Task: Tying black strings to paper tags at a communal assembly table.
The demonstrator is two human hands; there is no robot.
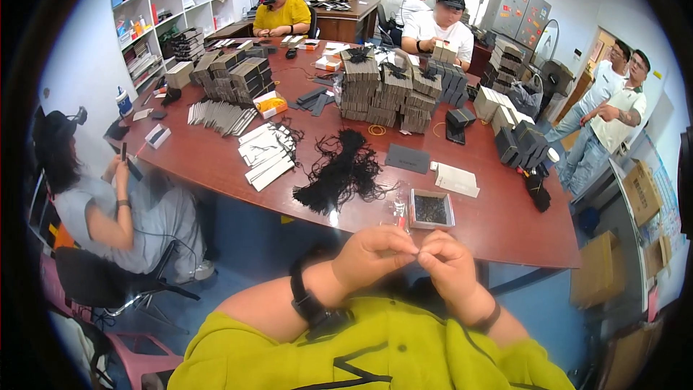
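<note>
My left hand (372,256) and my right hand (449,266) meet in front of my chest, just off the table's near edge. Both pinch with thumb and forefinger, fingertips touching; whatever is between them is too small to make out. Just beyond the fingers sits an open white box (432,226) of small dark pieces, beside a small clear plastic bag (398,211). To the left lies a tangled heap of black cords (341,172). Past the box rest a dark grey flat card (408,158) and a cream folded card (458,180).
White strips with black cords (266,155) and a fanned row of cards (220,116) lie left on the red-brown table (512,235). Tall stacks of grey pieces (386,97) stand mid-table. A person (123,209) sits at left; others sit across, and two stand at right.
</note>
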